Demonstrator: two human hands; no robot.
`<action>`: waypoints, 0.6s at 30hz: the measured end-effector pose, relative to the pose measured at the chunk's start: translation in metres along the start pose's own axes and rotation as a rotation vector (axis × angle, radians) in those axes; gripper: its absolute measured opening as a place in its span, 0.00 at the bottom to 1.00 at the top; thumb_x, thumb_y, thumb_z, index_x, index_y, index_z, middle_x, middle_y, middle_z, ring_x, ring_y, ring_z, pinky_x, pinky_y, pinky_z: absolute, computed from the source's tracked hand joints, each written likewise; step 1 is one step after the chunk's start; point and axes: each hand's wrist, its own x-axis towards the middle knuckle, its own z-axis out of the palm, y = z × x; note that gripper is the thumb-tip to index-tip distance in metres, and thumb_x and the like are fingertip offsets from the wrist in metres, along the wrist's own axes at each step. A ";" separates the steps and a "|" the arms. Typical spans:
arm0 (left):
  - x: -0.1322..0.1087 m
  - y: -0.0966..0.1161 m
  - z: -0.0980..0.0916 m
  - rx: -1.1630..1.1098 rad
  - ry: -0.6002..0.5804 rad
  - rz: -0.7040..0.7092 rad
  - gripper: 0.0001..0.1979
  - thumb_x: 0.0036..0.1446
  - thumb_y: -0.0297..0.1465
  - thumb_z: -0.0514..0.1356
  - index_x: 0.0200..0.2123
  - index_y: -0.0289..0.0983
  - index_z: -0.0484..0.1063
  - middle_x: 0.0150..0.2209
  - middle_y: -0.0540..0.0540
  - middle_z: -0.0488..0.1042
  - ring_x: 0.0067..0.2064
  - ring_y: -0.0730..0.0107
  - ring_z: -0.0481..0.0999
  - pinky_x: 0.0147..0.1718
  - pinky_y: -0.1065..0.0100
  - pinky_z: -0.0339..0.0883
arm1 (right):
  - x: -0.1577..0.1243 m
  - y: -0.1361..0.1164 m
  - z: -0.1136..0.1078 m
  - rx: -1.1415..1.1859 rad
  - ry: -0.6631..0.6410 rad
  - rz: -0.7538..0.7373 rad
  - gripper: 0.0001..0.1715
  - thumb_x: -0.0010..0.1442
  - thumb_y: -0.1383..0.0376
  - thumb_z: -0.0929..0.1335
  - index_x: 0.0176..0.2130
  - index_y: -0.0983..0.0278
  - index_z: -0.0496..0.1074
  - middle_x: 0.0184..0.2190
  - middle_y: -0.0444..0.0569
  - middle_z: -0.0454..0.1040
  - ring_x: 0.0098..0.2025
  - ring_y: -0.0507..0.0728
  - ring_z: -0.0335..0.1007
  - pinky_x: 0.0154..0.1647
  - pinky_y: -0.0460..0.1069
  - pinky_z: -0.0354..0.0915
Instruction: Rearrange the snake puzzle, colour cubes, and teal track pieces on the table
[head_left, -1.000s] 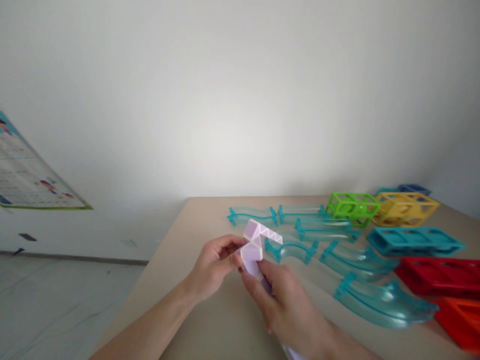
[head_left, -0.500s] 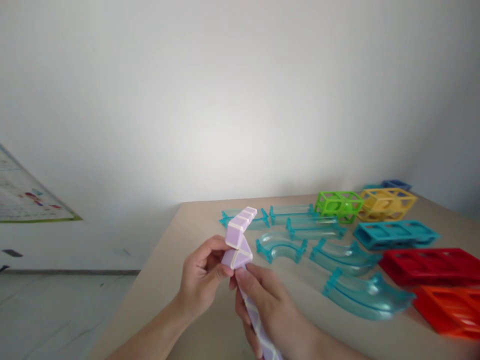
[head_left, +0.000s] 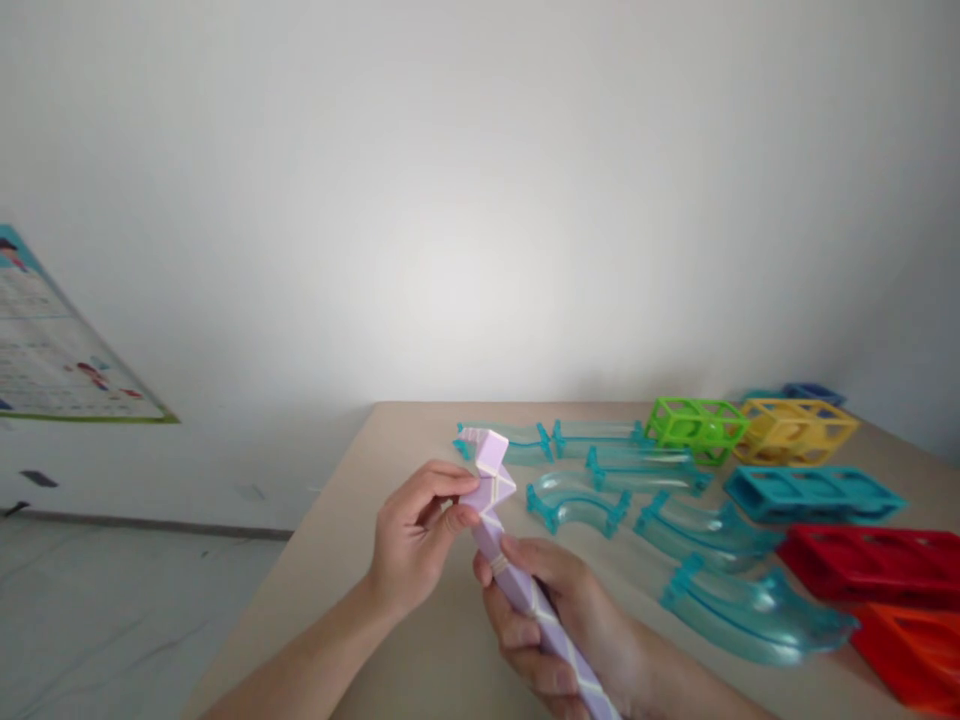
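A purple and white snake cube puzzle (head_left: 491, 540) is held up above the near part of the table. My left hand (head_left: 416, 535) pinches one of its wedges between thumb and fingers, just below the bent top end. Lower down, my right hand (head_left: 544, 620) wraps round the long straight part, which runs down to the bottom edge of the view. Above my left fingertips the puzzle zigzags, and its tip section points away to the left.
Clear teal track pieces (head_left: 577, 505), straight and curved, lie beyond and right of my hands on the table (head_left: 360, 500). Farther right stand open-frame blocks: green (head_left: 697, 430), yellow (head_left: 799, 432), teal (head_left: 814, 493), red (head_left: 877, 562) and orange (head_left: 915, 650). A poster (head_left: 67, 350) hangs on the left.
The puzzle's top section has turned from pointing up right to pointing back left. My right hand has slid a little down the straight part. The view has shifted slightly.
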 end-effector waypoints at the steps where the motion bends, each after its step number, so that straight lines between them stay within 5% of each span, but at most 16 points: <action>1: 0.001 -0.002 0.000 -0.043 0.008 -0.046 0.08 0.52 0.32 0.66 0.36 0.36 0.77 0.36 0.43 0.75 0.38 0.65 0.73 0.35 0.71 0.66 | 0.000 -0.002 -0.002 0.036 -0.036 0.024 0.20 0.62 0.49 0.59 0.39 0.62 0.66 0.18 0.36 0.60 0.10 0.44 0.49 0.06 0.41 0.59; 4: 0.004 -0.010 0.002 -0.306 0.001 -0.252 0.16 0.48 0.38 0.69 0.38 0.35 0.76 0.31 0.46 0.74 0.31 0.71 0.72 0.30 0.73 0.65 | 0.000 -0.005 -0.006 0.143 -0.138 0.043 0.19 0.60 0.49 0.61 0.37 0.62 0.66 0.18 0.36 0.59 0.09 0.44 0.46 0.06 0.40 0.58; 10: -0.002 -0.014 0.015 -0.724 -0.274 -0.598 0.22 0.49 0.44 0.67 0.34 0.28 0.78 0.22 0.45 0.74 0.20 0.75 0.70 0.24 0.73 0.63 | 0.002 -0.008 -0.014 0.184 -0.259 0.079 0.20 0.60 0.49 0.63 0.35 0.63 0.66 0.17 0.35 0.59 0.09 0.44 0.45 0.06 0.39 0.55; 15: -0.012 -0.005 0.023 -0.947 -0.224 -0.771 0.20 0.47 0.44 0.68 0.35 0.32 0.78 0.37 0.42 0.78 0.31 0.73 0.75 0.34 0.73 0.68 | 0.006 -0.004 -0.023 0.200 -0.327 0.149 0.21 0.57 0.46 0.65 0.35 0.62 0.64 0.16 0.35 0.60 0.08 0.45 0.46 0.05 0.40 0.54; 18: -0.015 -0.004 0.024 -0.967 -0.186 -0.811 0.20 0.47 0.45 0.67 0.33 0.33 0.78 0.37 0.44 0.77 0.29 0.75 0.74 0.33 0.73 0.68 | 0.007 -0.002 -0.023 0.183 -0.298 0.167 0.23 0.55 0.45 0.66 0.34 0.62 0.64 0.16 0.34 0.60 0.08 0.44 0.47 0.05 0.39 0.54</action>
